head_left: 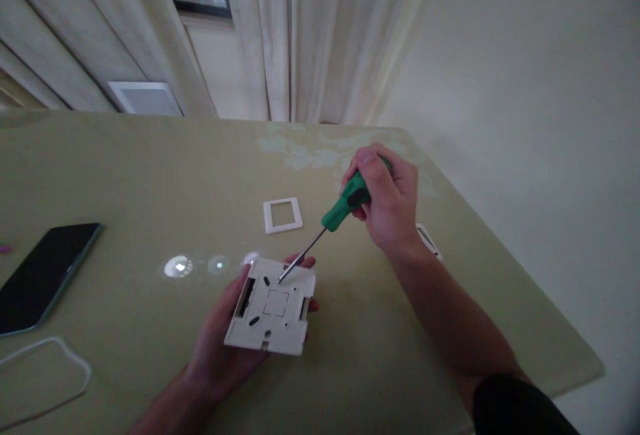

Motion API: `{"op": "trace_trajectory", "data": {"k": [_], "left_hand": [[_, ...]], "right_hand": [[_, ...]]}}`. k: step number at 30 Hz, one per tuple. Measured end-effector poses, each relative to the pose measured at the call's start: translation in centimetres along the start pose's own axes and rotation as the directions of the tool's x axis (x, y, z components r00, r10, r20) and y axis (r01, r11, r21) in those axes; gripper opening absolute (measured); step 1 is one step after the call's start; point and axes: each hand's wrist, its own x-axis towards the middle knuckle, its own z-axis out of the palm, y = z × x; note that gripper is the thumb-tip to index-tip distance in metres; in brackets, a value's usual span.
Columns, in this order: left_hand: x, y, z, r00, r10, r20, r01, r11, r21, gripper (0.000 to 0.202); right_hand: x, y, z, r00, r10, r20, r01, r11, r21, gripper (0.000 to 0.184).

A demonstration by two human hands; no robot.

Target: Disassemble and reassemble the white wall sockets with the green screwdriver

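In the head view, my left hand [220, 348] is closed around a square white plastic plate [275, 308] from beneath, its slotted face turned up. The plate has dark slots, small holes and notches, and it is held tilted above the table. My right hand [387, 195] grips a screwdriver [345, 207] by its green and black handle. The metal shaft slants down to the left, with its tip at the upper part of the plate's face. Whether the tip touches the plate or sits in a hole, I cannot make out.
A white square frame [283, 215] lies on the pale green table [150, 175] beyond the plate. Partly behind my right wrist is another white piece [429, 241]. A dark phone [47, 275] and a white cable [75, 355] lie at the left. Curtains [325, 35] hang behind.
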Motion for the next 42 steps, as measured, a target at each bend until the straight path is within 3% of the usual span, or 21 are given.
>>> {"op": "trace_trajectory", "data": {"k": [5, 14, 23, 29, 36, 42], "left_hand": [[0.0, -0.2, 0.0, 0.999, -0.002, 0.049, 0.000, 0.999, 0.033, 0.059], [0.2, -0.6, -0.4, 1.000, 0.011, -0.005, -0.010, 0.992, 0.124, 0.060], [0.3, -1.0, -0.5, 0.997, 0.015, -0.070, -0.014, 1.000, 0.021, 0.053], [0.6, -1.3, -1.4, 0.992, 0.033, -0.125, -0.030, 0.999, 0.027, 0.057], [0.4, -1.3, -1.2, 0.995, 0.039, -0.093, -0.031, 0.995, 0.090, 0.060], [0.3, -1.0, -1.4, 0.983, 0.074, -0.166, -0.066, 0.996, 0.055, 0.052]], "right_hand": [[1.2, 1.8, 0.2, 0.979, 0.200, 0.050, -0.203, 0.977, 0.064, 0.051], [1.6, 2.7, 0.1, 0.965, 0.255, 0.064, -0.259, 0.964, 0.058, 0.049], [2.5, 5.3, -0.2, 0.905, 0.420, 0.073, -0.425, 0.903, 0.070, 0.048], [2.3, 6.0, 0.0, 0.893, 0.439, 0.094, -0.445, 0.894, 0.054, 0.050], [2.2, 5.9, 0.0, 0.884, 0.452, 0.117, -0.460, 0.887, 0.048, 0.049], [2.2, 5.9, 0.0, 0.882, 0.452, 0.133, -0.462, 0.885, 0.054, 0.048]]}}
